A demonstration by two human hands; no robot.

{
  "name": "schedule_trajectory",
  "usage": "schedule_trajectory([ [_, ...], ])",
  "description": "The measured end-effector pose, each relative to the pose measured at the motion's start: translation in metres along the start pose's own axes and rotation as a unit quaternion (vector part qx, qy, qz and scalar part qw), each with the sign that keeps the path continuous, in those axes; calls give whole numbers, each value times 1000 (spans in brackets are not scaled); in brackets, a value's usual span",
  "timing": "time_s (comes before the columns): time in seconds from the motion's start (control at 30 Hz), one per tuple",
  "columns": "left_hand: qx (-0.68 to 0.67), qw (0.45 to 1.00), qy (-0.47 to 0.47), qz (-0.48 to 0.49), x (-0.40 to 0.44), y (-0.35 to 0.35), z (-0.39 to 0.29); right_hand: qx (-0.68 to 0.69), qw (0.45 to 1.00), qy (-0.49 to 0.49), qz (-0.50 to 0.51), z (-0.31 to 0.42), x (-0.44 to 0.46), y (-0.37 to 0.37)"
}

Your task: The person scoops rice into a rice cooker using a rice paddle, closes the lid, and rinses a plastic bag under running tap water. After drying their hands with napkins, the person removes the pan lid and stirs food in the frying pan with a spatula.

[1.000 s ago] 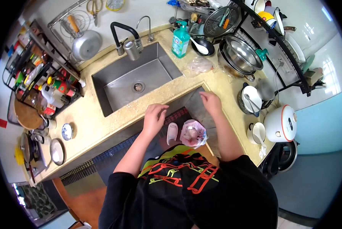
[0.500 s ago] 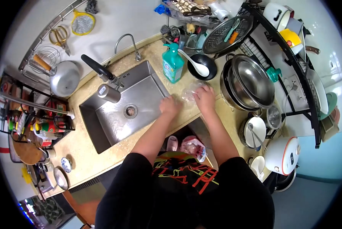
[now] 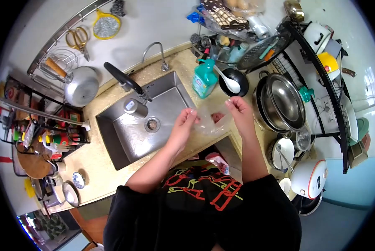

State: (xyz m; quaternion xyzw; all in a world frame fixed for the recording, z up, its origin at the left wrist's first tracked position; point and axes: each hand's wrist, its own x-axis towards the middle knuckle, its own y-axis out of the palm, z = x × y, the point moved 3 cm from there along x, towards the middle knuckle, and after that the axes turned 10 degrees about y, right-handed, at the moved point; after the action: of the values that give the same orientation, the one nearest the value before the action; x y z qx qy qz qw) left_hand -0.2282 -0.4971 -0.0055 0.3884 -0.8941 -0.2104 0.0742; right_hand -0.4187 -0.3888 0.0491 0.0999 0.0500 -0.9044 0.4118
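Observation:
A clear plastic bag [image 3: 207, 126] is stretched between my two hands, over the counter right of the sink [image 3: 128, 136]. Something reddish-pink [image 3: 217, 117] shows in or behind it; I cannot tell what it is. My left hand [image 3: 184, 125] pinches one side of the bag near the sink's right edge. On the other side, my right hand [image 3: 240, 113] pinches the bag's edge between thumb and fingers. Just beyond the hands stand a green pump bottle [image 3: 204, 79] and a black bowl [image 3: 239, 86] with a white spoon [image 3: 231, 83] in it.
A black faucet [image 3: 122, 77] reaches over the sink. Stacked metal basins [image 3: 284, 100] stand right of my right hand, with a black rack [image 3: 321, 71] behind. A white bowl [image 3: 286, 146] and a rice cooker [image 3: 308, 179] are nearer. Seasoning bottles [image 3: 61, 139] crowd the left.
Both hands have risen off the counter and now hold the bag up between them, spread open. The reddish thing has come into sight. The camera view has shifted slightly.

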Motion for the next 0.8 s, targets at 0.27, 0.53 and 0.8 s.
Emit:
schedule_trajectory([
  [0.27, -49, 994, -70, -73, -40, -44, -48, -68, 969, 81, 223, -32, 12, 102],
  [0.53, -130, 956, -87, -246, -28, -119, 27, -372, 875, 21, 310, -75, 63, 180],
  [0.8, -15, 971, -127, -200, -19, -216, 5, -348, 808, -346, 325, -84, 211, 311],
])
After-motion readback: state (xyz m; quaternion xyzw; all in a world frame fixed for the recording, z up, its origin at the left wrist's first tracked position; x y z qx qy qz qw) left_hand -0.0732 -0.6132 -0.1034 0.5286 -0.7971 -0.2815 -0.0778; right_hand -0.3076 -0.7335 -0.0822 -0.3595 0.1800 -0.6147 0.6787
